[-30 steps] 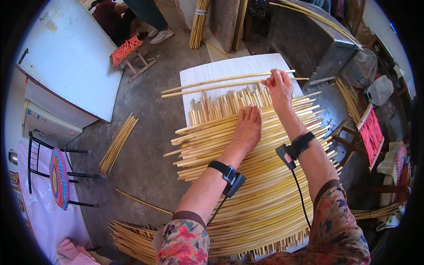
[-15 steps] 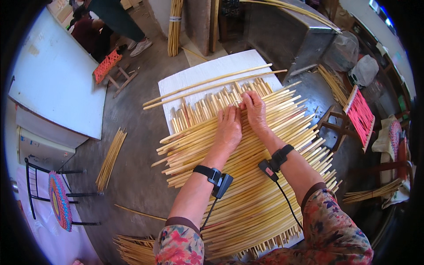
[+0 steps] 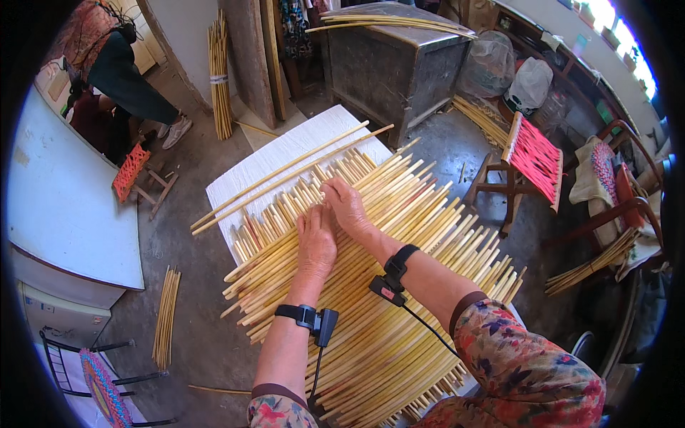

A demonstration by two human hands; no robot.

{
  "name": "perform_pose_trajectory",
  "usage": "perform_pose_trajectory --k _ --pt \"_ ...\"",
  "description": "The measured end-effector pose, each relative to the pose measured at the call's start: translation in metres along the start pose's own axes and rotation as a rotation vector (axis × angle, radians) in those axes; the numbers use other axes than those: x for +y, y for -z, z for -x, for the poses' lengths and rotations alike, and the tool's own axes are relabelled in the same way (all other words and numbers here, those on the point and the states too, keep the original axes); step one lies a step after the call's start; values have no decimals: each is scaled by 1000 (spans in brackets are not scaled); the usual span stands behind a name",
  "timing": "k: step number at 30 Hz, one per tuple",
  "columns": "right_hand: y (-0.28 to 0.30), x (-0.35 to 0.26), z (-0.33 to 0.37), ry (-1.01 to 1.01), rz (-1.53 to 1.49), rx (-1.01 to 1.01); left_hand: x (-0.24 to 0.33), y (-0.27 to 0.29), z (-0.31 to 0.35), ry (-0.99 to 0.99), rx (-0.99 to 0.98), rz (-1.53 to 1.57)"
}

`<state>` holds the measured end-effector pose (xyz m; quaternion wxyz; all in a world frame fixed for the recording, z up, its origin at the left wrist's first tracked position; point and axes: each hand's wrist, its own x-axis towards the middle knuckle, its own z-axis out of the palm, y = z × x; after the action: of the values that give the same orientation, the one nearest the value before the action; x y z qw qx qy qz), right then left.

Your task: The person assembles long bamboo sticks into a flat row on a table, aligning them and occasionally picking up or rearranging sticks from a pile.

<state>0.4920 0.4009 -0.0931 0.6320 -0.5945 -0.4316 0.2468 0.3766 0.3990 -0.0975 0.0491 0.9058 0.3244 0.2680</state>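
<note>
Long, pale wooden sticks [image 3: 371, 307] lie side by side in a broad mat-like layer in front of me. Shorter stick ends [image 3: 285, 210] show crosswise beneath its far edge. My left hand [image 3: 316, 242] rests on the farthest long sticks, its fingers bent over them and close together. Touching it on the right, my right hand [image 3: 347, 205] is closed in a pinch at the same edge. Whatever the fingertips hold is too small and hidden to make out. Two loose sticks [image 3: 285, 171] lie beyond the hands on a white board [image 3: 246, 167] under the layer.
A dark chest [image 3: 385, 71] stands beyond the board. Stools with red webbing stand at right [image 3: 535, 160] and far left [image 3: 132, 171]. Stick bundles lie on the floor at left [image 3: 166, 314] and stand against the wall [image 3: 220, 78]. Another person [image 3: 135, 78] stands at the far left.
The view has swung, so the mat and both hands sit lower and farther left. Both hands remain together at the mat's far edge, the left fingers now more bent.
</note>
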Motion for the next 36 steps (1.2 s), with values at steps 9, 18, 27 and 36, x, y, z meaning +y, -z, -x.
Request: perform_pose_trajectory --k 9,18,27,36 --pt "-6 5 0 27 7 2 -4 2 2 -9 2 -1" --pt "-1 11 -1 -34 -69 0 0 4 -1 13 40 94" --pt "-4 14 -1 63 -27 7 1 9 -1 -32 70 91" --pt "-2 16 0 41 15 25 -57 48 -18 60 175 145"
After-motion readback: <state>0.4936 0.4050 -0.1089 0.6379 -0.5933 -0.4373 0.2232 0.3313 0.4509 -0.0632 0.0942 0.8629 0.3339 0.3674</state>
